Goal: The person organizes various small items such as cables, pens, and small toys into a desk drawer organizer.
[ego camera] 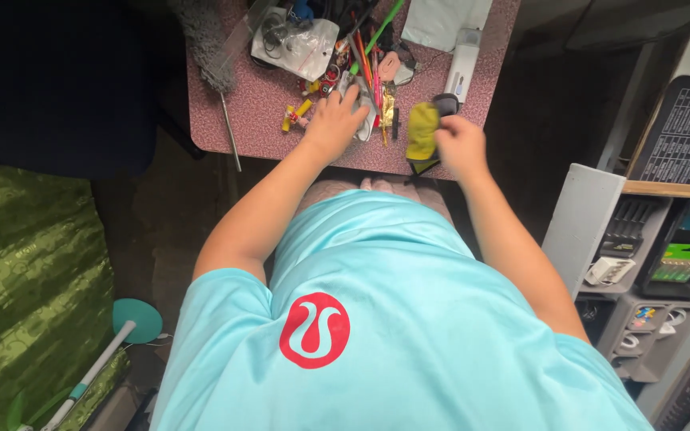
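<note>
Right hand (pixel 458 144) pinches soft yellow cloth (pixel 422 132) at its right side, over near edge of pink speckled tabletop (pixel 257 108); small dark object (pixel 446 102) just beside cloth top, kind unclear.

Cloth: crumpled, matte, hangs in loose folds. Judged light, limp, non-fragile, not slippery; grip anywhere, bunched fold holds best.

Left hand (pixel 334 121): fingers spread, pressed flat on pale grey flat item (pixel 367 112) amid clutter near tabletop centre. Coloured pens (pixel 369 56) and clear plastic bag (pixel 297 40) toward far edge.

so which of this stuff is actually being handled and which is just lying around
In hand:
- yellow cloth and dark object, right hand
- small grey item, under left hand

Lying about:
- clear plastic bag
- grey duster
- white device
- green stick
</note>
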